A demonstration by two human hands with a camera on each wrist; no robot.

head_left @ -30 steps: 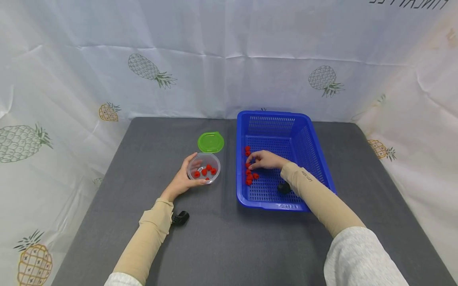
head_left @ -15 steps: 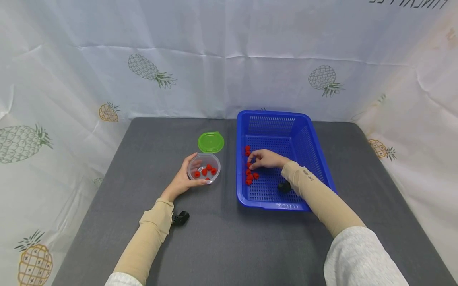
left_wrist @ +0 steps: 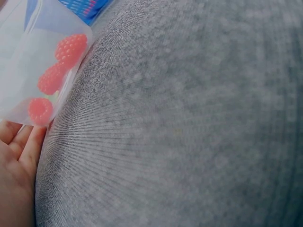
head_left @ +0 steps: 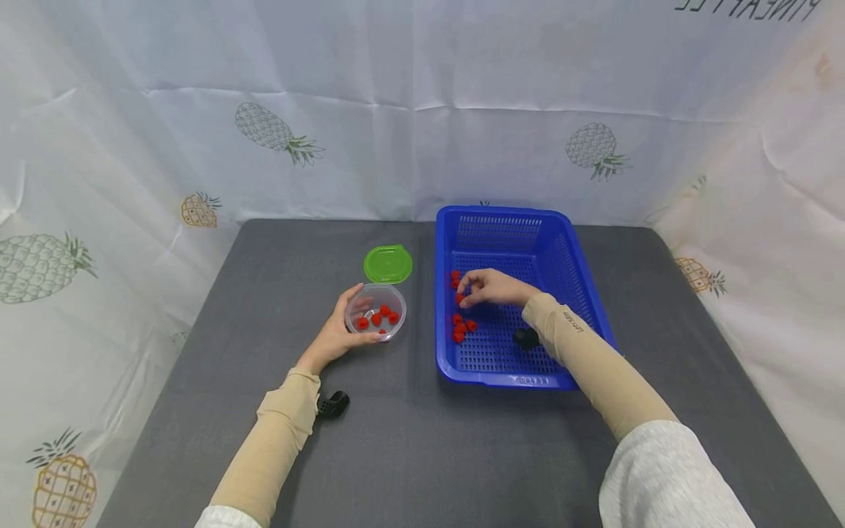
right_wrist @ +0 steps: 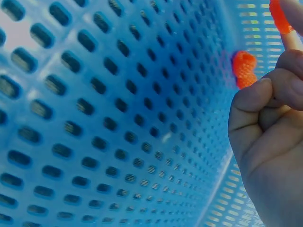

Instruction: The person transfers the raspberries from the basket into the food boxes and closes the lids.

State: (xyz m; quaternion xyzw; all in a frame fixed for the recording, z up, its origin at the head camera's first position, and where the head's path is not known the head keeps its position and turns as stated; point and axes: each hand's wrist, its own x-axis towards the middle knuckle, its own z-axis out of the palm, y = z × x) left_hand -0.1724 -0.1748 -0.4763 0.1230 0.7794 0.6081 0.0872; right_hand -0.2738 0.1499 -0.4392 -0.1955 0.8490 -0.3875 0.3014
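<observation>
My left hand (head_left: pixel 338 336) grips a clear plastic tub (head_left: pixel 400 302) by its left side, fingers and thumb spread around the wall. Several red raspberries (head_left: pixel 376 320) lie in the tub; the left wrist view shows raspberries (left_wrist: pixel 51 78) through its wall, above my fingers. Over the left part of a blue basket (head_left: pixel 488 381), my right hand (head_left: pixel 490 287) pinches a raspberry (head_left: pixel 460 299) between thumb and index finger. The right wrist view catches that raspberry (right_wrist: pixel 280 16) at its top edge, with the other fingers curled. More raspberries (head_left: pixel 458 328) lie along the basket's left wall.
A green lid (head_left: pixel 388 264) lies on the grey table (head_left: pixel 396 455) just behind the tub. Black wrist-worn devices show at both wrists, the left device (head_left: pixel 334 405) over the table and the right device (head_left: pixel 526 338) inside the basket. A pineapple-print cloth (head_left: pixel 422 161) hangs around the table.
My right hand has lifted slightly, away from the nearer raspberries, and the pinched raspberry has moved with it. The left hand and tub stay in place. The head view has tilted slightly.
</observation>
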